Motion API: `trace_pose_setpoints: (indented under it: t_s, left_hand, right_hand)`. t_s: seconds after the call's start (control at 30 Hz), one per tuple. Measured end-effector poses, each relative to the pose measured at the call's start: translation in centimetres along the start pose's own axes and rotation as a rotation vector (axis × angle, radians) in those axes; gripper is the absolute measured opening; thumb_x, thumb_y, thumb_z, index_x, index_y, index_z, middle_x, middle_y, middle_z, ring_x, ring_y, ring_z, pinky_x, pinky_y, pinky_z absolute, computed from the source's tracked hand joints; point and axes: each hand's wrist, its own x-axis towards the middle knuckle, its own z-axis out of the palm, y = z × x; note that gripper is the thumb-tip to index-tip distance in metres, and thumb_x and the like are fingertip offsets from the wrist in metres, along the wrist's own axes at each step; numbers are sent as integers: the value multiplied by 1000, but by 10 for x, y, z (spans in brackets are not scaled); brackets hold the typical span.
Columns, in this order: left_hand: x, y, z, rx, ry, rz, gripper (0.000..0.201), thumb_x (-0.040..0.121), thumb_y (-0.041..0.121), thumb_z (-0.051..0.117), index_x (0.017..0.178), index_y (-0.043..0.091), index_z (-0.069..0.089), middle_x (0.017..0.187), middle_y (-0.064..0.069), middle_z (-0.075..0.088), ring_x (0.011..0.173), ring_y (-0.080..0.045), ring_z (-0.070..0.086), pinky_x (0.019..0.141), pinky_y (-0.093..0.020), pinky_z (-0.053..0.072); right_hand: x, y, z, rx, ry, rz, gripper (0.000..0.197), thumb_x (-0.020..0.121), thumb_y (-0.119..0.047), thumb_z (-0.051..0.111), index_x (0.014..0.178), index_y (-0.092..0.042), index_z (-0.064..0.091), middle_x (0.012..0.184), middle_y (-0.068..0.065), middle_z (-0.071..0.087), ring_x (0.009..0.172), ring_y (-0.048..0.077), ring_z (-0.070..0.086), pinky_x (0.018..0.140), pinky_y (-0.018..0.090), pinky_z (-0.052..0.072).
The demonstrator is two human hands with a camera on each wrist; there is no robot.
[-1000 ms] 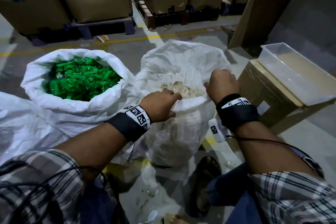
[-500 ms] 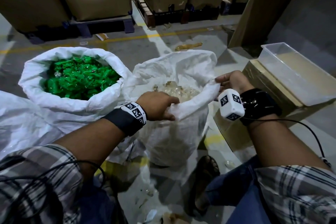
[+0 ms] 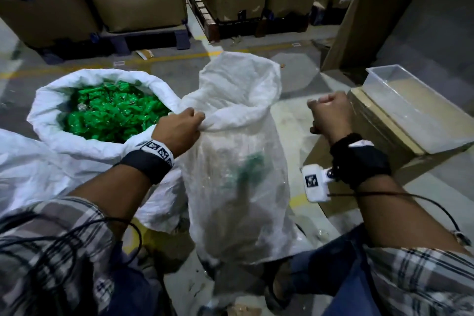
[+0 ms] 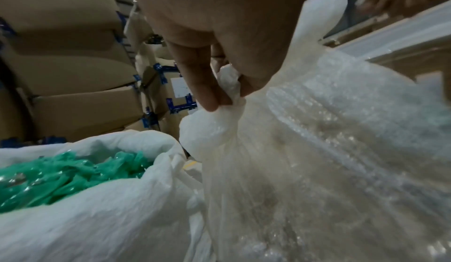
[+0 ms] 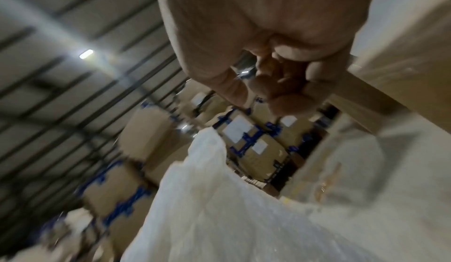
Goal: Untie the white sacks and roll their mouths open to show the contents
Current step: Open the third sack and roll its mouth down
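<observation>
Two white sacks stand on the floor in the head view. The left sack [image 3: 48, 100] has its mouth rolled down and shows green wrapped pieces [image 3: 107, 115]. The middle sack [image 3: 238, 187] is pulled up tall, and its far rim stands high so its contents are hidden. My left hand [image 3: 179, 128] grips the near rim, bunching the cloth. In the left wrist view its fingers [image 4: 207, 85] pinch a wad of the sack [image 4: 317, 150] beside the green pieces [image 4: 61, 175]. My right hand [image 3: 328, 110] hovers right of the sack, curled into a fist [image 5: 268, 85], apart from the sack cloth [image 5: 219, 208].
A clear plastic bin [image 3: 410, 110] sits on a cardboard box [image 3: 333, 161] close to my right hand. Cartons on pallets [image 3: 138, 0] line the back. Another white sack [image 3: 20, 169] lies at the far left. My sandalled foot [image 3: 279, 287] is below the middle sack.
My right hand let go of the middle sack's rim and moved away to the right. My left hand pulled the near rim upward, so the sack now stands taller and hides its contents.
</observation>
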Motion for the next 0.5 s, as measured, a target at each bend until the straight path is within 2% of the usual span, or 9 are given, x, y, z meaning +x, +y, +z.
trace_pose_setpoints:
  t_s: [0.03, 0.07, 0.13, 0.2, 0.23, 0.3, 0.37, 0.43, 0.5]
  left_hand:
    - [-3, 4, 2, -5, -20, 23, 30, 87, 23, 62, 116, 14, 58, 106, -14, 58, 73, -44, 65, 54, -39, 38]
    - [-5, 8, 2, -10, -39, 50, 29, 85, 21, 64, 113, 13, 61, 103, -15, 58, 67, -44, 64, 51, -38, 37]
    - [-5, 17, 1, -10, -38, 102, 28, 80, 16, 70, 107, 12, 64, 96, -17, 59, 53, -42, 60, 45, -34, 32]
    - [-2, 27, -1, -1, 11, 170, 27, 78, 15, 71, 104, 13, 63, 92, -16, 58, 48, -40, 58, 44, -33, 30]
    - [-2, 32, -2, 5, 28, 203, 26, 80, 16, 68, 105, 15, 60, 93, -15, 56, 50, -39, 59, 44, -33, 31]
    - [-5, 40, -4, 9, 44, 270, 27, 79, 16, 68, 104, 18, 56, 90, -13, 54, 48, -36, 58, 44, -32, 30]
    - [-9, 44, -6, 23, 72, 319, 33, 74, 14, 74, 102, 19, 55, 86, -12, 55, 43, -33, 56, 42, -27, 24]
    - [-12, 44, -6, 43, 90, 339, 31, 75, 16, 75, 101, 19, 59, 87, -12, 56, 44, -32, 57, 42, -26, 21]
    - [-14, 43, -5, 53, 73, 342, 26, 78, 17, 73, 101, 18, 63, 90, -12, 56, 47, -32, 59, 42, -27, 22]
  right_hand:
    - [-6, 2, 2, -158, 51, -195, 23, 91, -26, 63, 104, -13, 50, 99, 13, 59, 82, 26, 58, 67, 36, 52]
    - [-15, 2, 6, -255, 92, -401, 24, 90, -29, 62, 104, -13, 51, 99, 8, 57, 87, 25, 55, 72, 35, 46]
    - [-35, -3, 17, -329, 138, -747, 24, 91, -31, 59, 105, -13, 55, 98, 5, 53, 87, 22, 52, 73, 33, 41]
    - [-47, -9, 31, -457, 157, -875, 30, 93, -36, 57, 111, -12, 62, 105, 11, 56, 95, 30, 57, 76, 39, 48]
    - [-48, -10, 38, -570, 164, -846, 38, 94, -41, 56, 116, -11, 63, 111, 14, 56, 102, 34, 56, 80, 42, 51]
    - [-42, -8, 44, -761, 121, -642, 54, 95, -51, 54, 122, -5, 60, 122, 19, 53, 113, 40, 53, 88, 46, 49]
    - [-27, -3, 42, -776, 72, -422, 60, 94, -53, 57, 121, 0, 58, 126, 25, 54, 115, 44, 55, 92, 45, 48]
    - [-7, 5, 38, -718, 7, -254, 52, 91, -46, 65, 112, 1, 63, 118, 27, 62, 110, 44, 61, 86, 40, 49]
    - [10, 10, 35, -625, -113, -95, 39, 87, -30, 68, 108, 2, 65, 115, 26, 67, 109, 42, 65, 83, 36, 50]
